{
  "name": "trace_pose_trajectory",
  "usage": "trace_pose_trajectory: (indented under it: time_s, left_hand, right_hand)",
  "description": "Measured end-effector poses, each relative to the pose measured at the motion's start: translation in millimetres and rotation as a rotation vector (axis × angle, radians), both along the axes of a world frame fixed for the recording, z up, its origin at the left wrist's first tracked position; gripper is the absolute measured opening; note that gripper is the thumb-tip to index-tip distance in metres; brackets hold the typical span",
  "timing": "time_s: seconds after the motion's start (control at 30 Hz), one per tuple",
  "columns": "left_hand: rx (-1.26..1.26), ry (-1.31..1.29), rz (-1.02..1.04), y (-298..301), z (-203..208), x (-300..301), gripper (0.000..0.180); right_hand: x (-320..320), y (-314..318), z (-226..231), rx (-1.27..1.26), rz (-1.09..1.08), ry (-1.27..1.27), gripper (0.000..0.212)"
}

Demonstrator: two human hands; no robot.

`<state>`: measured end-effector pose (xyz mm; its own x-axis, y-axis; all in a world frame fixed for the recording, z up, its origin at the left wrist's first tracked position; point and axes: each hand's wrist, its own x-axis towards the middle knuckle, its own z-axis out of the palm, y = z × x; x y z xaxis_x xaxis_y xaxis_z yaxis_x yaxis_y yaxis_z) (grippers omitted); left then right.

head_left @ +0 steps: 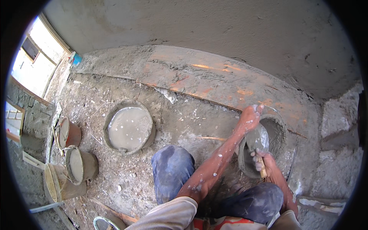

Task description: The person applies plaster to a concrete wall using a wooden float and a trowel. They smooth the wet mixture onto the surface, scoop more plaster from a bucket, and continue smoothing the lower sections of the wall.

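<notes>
In front of me on the right, a mortar-caked bucket (283, 132) leans to one side, with wet grey mortar coating its inside. My left hand (251, 117) is closed at the far rim, where the bucket's thin wire handle (274, 110) curves out from the fingers. My right hand (267, 164) grips the wooden handle of a trowel (260, 138). The trowel's wet, rounded metal blade lies inside the bucket's mouth, pointing away from me. Mortar splashes dot my left forearm.
A wide round tub (150, 138) of wet mortar stands left of my knees. Farther left are a reddish bucket (71, 134), a grey bucket (90, 166) and a pale bucket (69, 188). Mortar-smeared boards (184, 78) lie along the plastered wall (214, 30). A blue pail (75, 59) sits far left.
</notes>
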<state>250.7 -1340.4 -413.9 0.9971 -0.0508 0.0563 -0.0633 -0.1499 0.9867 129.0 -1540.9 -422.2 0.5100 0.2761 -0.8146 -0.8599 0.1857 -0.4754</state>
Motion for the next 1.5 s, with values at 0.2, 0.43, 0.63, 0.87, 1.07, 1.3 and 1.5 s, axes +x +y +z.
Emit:
trace_pose_trajectory:
  time_s: [0.2, 0.43, 0.63, 0.87, 1.07, 1.3, 1.5]
  left_hand:
    - [0.014, 0.018, 0.094, 5.1, -17.8, 2.3, 0.057]
    - [0.045, -0.003, 0.051, -5.4, -7.0, 6.9, 0.058]
    - [-0.012, 0.091, 0.101, 22.7, -30.6, 11.7, 0.057]
    - [-0.19, 0.184, 0.192, 33.4, -44.4, 13.7, 0.058]
    - [-0.656, 0.511, 0.073, 63.7, -81.6, 24.9, 0.075]
    - [-0.638, 0.72, 0.149, 17.4, -106.1, 4.0, 0.064]
    - [-0.259, 0.653, 0.184, 40.0, -153.4, -22.3, 0.06]
  right_hand:
    - [12.0, -45.8, 14.4, -0.534, 0.484, -0.512, 0.022]
    - [5.4, -68.4, -34.3, -1.547, 1.222, -1.007, 0.027]
    - [-14.3, -46.6, 27.5, -1.439, 1.344, -1.106, 0.026]
    - [9.9, -9.2, 148.6, -1.222, 0.463, -1.029, 0.03]
    - [131.8, 176.5, 147.3, -0.61, 0.548, -0.879, 0.026]
    - [271.6, 208.1, 4.3, -1.016, 0.496, -0.705, 0.023]
    - [249.7, 292.8, -34.2, -0.753, 0.299, -0.644, 0.021]
